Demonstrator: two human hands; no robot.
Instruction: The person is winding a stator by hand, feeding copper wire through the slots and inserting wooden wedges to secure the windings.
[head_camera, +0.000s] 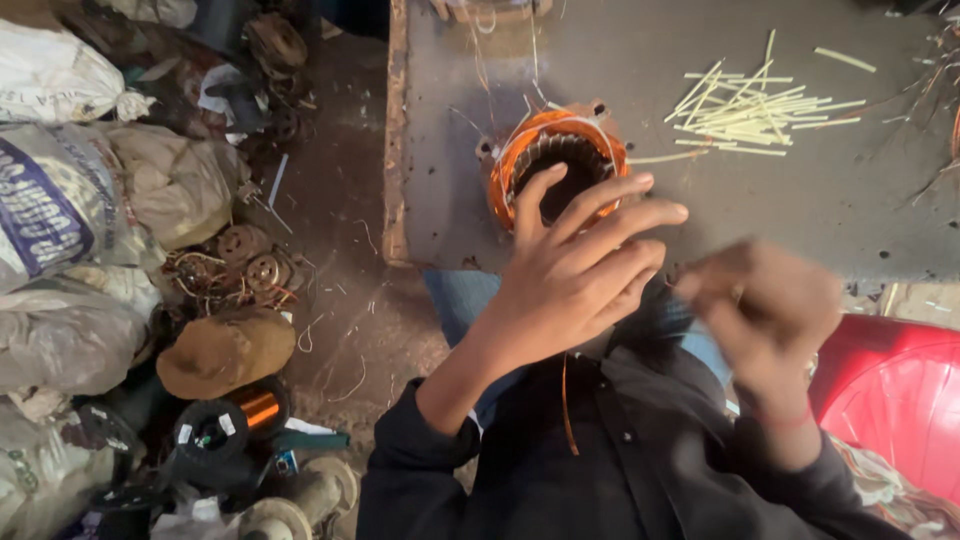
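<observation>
Left grip (575, 270) released, fingers spread above round copper-wound stator (556, 168); right grip (765, 310) blurred, state unclear.

Left hand (580, 265) open, fingers spread, hovering just over stator (556, 165) on grey bench (640, 60). Right hand (765, 310) at 3 o'clock of left, blurred, fingers bunched; grip unclear. Copper wire (567, 405) hanging at 6 o'clock below left palm, over dark jacket. Pale sticks (755, 108) piled at 2 o'clock of stator, well apart. Red tub (895, 400) at 4 o'clock of right hand. Sacks (70, 200) at 9 o'clock on floor; copper spool (258, 408) at 7 o'clock, beside brown cap (225, 350).
</observation>
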